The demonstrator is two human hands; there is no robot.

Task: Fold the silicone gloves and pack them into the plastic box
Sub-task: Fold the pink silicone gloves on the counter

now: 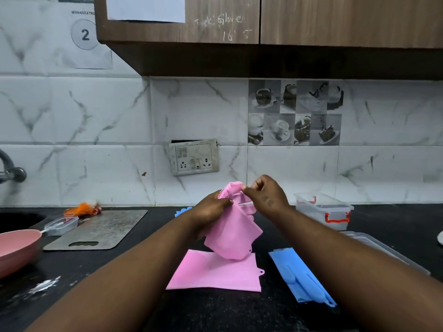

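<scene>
Both my hands hold a pink silicone glove (pixel 233 236) up above the black counter. My left hand (pixel 211 207) grips its bristled left edge, and my right hand (pixel 266 192) pinches its top edge. A second pink glove (pixel 215 274) lies flat on the counter right below it. A blue glove (pixel 299 276) lies to the right, partly under my right forearm. The tip of another blue glove (pixel 183 211) peeks out behind my left hand. The clear plastic box (pixel 323 210) with red latches stands open at the back right.
The box's clear lid (pixel 383 250) lies to the right, near a white plate's edge (pixel 440 237). A steel cutting board (pixel 100 230), a small clear container (pixel 61 225), an orange scrubber (pixel 82 209), a pink pan (pixel 16 248) and the sink (pixel 19 218) fill the left side.
</scene>
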